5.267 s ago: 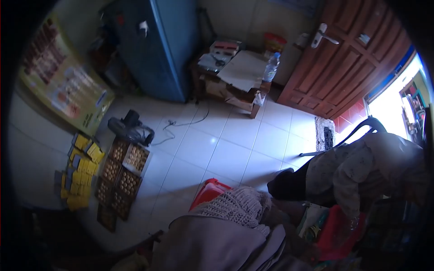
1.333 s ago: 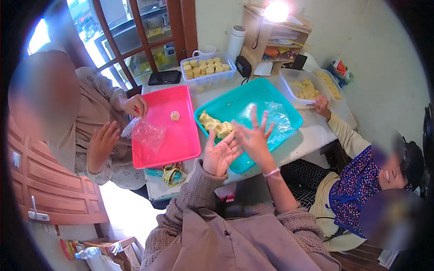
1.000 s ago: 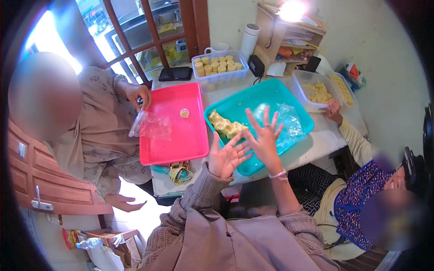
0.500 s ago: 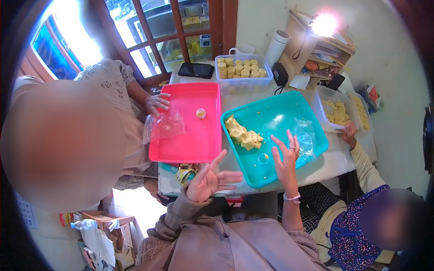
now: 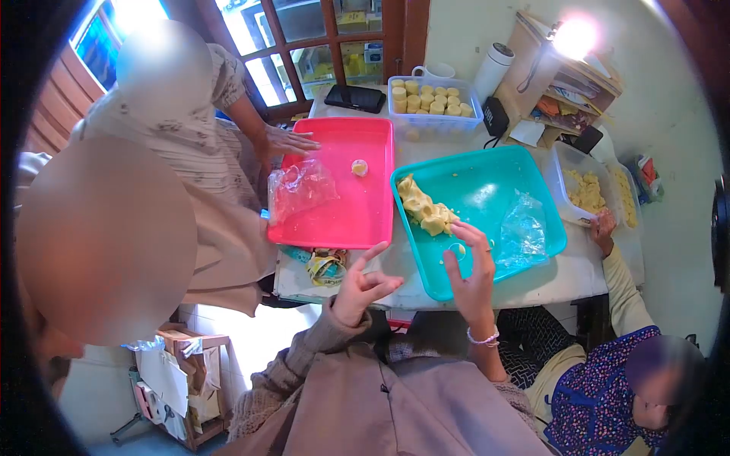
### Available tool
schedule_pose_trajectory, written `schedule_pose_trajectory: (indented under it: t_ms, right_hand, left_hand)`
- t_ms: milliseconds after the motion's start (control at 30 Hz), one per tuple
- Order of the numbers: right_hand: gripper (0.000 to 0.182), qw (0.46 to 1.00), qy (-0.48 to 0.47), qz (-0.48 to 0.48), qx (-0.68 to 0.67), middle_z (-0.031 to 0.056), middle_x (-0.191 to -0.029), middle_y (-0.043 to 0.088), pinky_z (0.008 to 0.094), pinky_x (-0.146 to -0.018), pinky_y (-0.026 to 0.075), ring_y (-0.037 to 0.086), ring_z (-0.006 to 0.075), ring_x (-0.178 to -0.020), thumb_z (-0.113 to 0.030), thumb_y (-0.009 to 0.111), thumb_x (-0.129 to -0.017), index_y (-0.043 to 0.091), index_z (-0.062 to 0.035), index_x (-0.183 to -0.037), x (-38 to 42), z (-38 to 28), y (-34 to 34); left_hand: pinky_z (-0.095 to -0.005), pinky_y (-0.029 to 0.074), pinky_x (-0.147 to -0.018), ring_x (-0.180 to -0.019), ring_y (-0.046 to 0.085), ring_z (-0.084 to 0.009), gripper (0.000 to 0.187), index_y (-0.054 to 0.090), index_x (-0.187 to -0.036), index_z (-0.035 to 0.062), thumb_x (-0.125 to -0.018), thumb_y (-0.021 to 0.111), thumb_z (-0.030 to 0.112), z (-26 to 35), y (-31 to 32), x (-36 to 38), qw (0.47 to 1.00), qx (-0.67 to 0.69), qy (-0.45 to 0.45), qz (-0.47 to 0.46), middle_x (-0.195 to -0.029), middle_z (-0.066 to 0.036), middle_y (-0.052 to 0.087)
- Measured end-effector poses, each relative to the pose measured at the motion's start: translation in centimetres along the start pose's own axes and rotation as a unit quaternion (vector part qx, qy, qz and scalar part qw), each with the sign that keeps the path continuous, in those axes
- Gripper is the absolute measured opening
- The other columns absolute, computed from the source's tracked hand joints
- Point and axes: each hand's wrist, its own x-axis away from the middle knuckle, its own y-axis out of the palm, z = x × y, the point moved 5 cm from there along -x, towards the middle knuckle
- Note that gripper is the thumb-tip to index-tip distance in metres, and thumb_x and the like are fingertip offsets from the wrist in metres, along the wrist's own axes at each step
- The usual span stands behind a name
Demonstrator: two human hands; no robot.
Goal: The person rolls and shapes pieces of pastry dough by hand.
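Observation:
My left hand (image 5: 366, 290) is raised in front of the table edge, below the pink tray (image 5: 365, 220), with its index finger stretched out and nothing in it. Over the near edge of the teal tray (image 5: 525, 163) hovers my right hand (image 5: 473, 273), fingers apart and empty. A lump of yellow dough (image 5: 426, 209) lies along the teal tray's left side, close to my right fingertips. Beside it is a small round clear ring (image 5: 457, 249). Clear plastic (image 5: 523, 232) covers the tray's right part. In the pink tray are a small round piece (image 5: 360, 168) and a plastic sheet (image 5: 303, 190).
Behind stand a box of yellow cylinders (image 5: 435, 125), a phone (image 5: 355, 99), a white bottle (image 5: 494, 70) and a wooden shelf (image 5: 525, 83). A co-worker's hand (image 5: 602, 226) touches a dough container (image 5: 566, 169) at right. Two people are at left, one with a hand (image 5: 290, 141) over the pink tray.
The view has shifted, so the table appears further right and higher. My left fingers have partly curled. Another person now shows at the left.

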Motion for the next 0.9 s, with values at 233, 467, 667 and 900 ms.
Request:
schedule_pose_trajectory:
  t_ms: [233,467,667,900]
  right_hand:
    - [0.050,0.952,0.017,-0.026,0.303,0.0171,-0.151,0.023,0.0529,-0.111,0.010,0.014,0.0418,-0.139,-0.031,0.049,-0.092,0.043,-0.0147,-0.139,1.3,1.5,1.2]
    - [0.053,0.975,0.018,0.067,0.210,0.0168,-0.153,0.018,0.0562,-0.109,0.008,0.008,0.0426,-0.140,-0.031,0.052,-0.091,0.040,-0.0214,-0.142,0.9,2.2,-1.5]
    - [0.007,0.938,0.068,0.177,0.289,0.0094,-0.140,0.043,0.0509,-0.109,0.014,0.028,0.0366,-0.134,-0.018,0.062,-0.082,0.063,-0.0129,-0.088,0.4,3.8,-5.1]
    - [0.015,0.913,0.094,0.239,0.317,0.0132,-0.128,0.052,0.0466,-0.104,0.026,0.042,0.0323,-0.123,-0.020,0.064,-0.083,0.064,-0.0093,-0.093,0.7,6.0,-11.2]
  left_hand:
    - [-0.0417,0.032,-0.105,-0.130,0.038,-0.0268,0.080,0.007,-0.150,0.0171,-0.090,0.029,0.066,0.0,8.1,-3.5,0.966,0.213,-0.073,-0.127,-0.141,-0.019,0.036]
    - [-0.0417,0.029,-0.106,-0.133,0.034,-0.0274,0.078,-0.004,-0.150,0.0231,-0.092,0.025,0.066,-1.2,9.4,-3.8,0.945,0.250,-0.084,-0.191,-0.142,-0.017,0.036]
    - [-0.0426,0.040,-0.097,-0.109,0.056,-0.0299,0.076,0.005,-0.150,0.0177,-0.093,0.035,0.058,-0.7,5.3,-3.4,0.969,0.172,-0.111,-0.138,-0.104,-0.013,0.061]
    - [-0.0374,0.042,-0.093,-0.086,0.058,-0.0199,0.054,0.031,-0.136,-0.0048,-0.093,0.040,0.027,1.0,-2.3,-0.2,0.980,-0.027,0.147,0.131,-0.083,-0.008,0.058]
